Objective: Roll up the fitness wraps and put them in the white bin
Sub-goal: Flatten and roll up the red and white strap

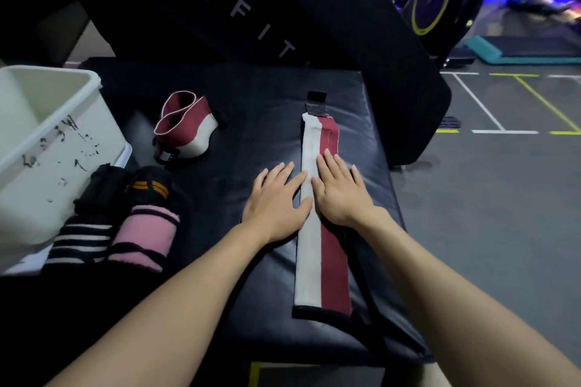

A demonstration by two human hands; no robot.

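A long red-and-white fitness wrap [320,267] lies flat and unrolled on the black padded bench [239,141], with a black strap tab at its far end. My left hand [276,198] lies flat with straight fingers on the bench and the wrap's left edge. My right hand [341,188] presses flat on the wrap's middle. A second red-and-white wrap [185,129] sits loosely coiled further left. The white bin [47,148] stands at the far left with nothing visible inside it.
Next to the bin lie a pink wrap [144,239], a black-and-white striped wrap [81,239], a black wrap with orange stripes [149,188] and a plain black one [100,185]. A black pad with "FIT" lettering [283,9] leans behind the bench. Gym floor lies right.
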